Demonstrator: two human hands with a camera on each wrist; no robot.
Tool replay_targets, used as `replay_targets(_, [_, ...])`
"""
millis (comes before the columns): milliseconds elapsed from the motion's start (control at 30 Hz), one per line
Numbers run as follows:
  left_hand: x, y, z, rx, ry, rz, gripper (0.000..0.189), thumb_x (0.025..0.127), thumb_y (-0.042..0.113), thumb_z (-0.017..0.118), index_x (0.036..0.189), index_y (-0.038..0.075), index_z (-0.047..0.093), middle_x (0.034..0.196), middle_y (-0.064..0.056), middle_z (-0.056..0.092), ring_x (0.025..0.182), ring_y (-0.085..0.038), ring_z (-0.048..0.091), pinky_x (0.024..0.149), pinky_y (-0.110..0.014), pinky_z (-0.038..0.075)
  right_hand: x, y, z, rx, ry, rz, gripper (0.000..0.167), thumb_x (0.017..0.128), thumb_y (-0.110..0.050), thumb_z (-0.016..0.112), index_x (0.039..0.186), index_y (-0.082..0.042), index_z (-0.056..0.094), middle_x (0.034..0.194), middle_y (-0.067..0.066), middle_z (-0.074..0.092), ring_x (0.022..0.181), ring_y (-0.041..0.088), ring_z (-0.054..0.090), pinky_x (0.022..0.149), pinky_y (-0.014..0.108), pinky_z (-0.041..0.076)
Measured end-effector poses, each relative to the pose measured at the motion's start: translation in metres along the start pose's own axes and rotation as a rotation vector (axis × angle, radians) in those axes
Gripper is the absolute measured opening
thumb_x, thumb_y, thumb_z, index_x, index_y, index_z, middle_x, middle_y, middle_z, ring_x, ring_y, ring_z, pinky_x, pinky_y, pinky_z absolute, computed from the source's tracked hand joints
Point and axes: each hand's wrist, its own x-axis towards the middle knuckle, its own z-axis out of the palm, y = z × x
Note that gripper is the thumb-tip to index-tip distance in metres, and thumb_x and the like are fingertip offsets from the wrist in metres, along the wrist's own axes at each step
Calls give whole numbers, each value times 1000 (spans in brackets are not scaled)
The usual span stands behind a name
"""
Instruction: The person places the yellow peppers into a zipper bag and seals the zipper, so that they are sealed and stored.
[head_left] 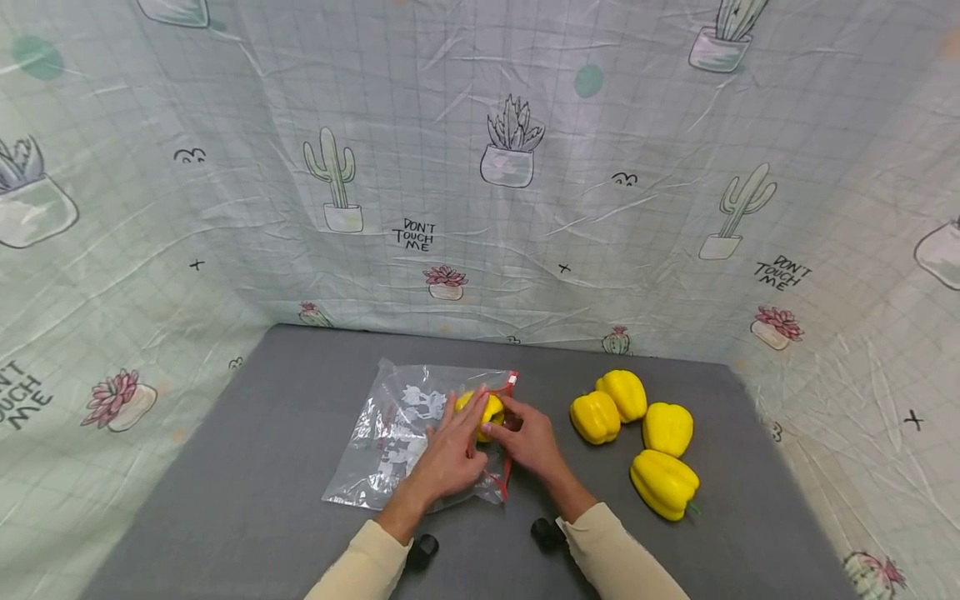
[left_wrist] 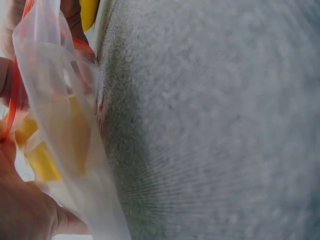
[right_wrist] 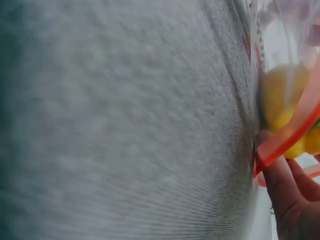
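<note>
A clear plastic zip bag (head_left: 367, 467) with white print and a red zip edge lies flat on the table, its mouth toward the right. At that mouth sits a yellow bell pepper (head_left: 492, 408), partly inside the bag. My right hand (head_left: 534, 442) grips the pepper from the right, thumb and fingers on either side of it. In the right wrist view the red zip strip (right_wrist: 295, 127) crosses over the thumb (right_wrist: 280, 185). My left hand (head_left: 450, 454) lies over the bag with its fingers stretched across the pepper's top. Its fingertips are near the red zip edge.
Right of the bag are several more yellow bell peppers (head_left: 667, 429), grouped on the grey table (head_left: 247, 467). A cloth (head_left: 450, 183) printed with cacti hangs behind and at both sides. Black devices (head_left: 546, 533) are strapped at both wrists.
</note>
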Motion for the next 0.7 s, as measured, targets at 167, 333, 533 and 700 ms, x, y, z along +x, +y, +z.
replay_targets(167, [1,2,0,1,14,-4,91,84,15,61,167,27,26,174,13,24,163,-45,11,99,-95,22,-5,-1,1,84,70,52,57,84,-27,88,131,-2,68,119,20,74,96,30,77,82,40,65])
replay_targets(333, [3,2,2,13,34,13,93,83,12,63,167,27,26,174,11,25,163,-46,8,97,-96,21,-3,-2,4,120,119,45,51,82,-25,90,125,-3,72,114,17,76,93,28,77,76,33,64])
replay_targets(533, [1,2,3,38,39,40,92,84,11,62,167,25,26,174,13,22,162,-48,2,95,-96,22,4,-5,11,131,82,63,51,85,-23,86,131,-8,71,118,16,77,85,22,75,65,27,61])
replay_targets(700, [1,4,-1,2,33,29,91,85,11,63,167,23,26,175,13,22,162,-48,-2,96,-96,21,6,-7,12,151,57,83,52,87,-24,85,134,-9,70,119,18,76,84,23,76,64,29,62])
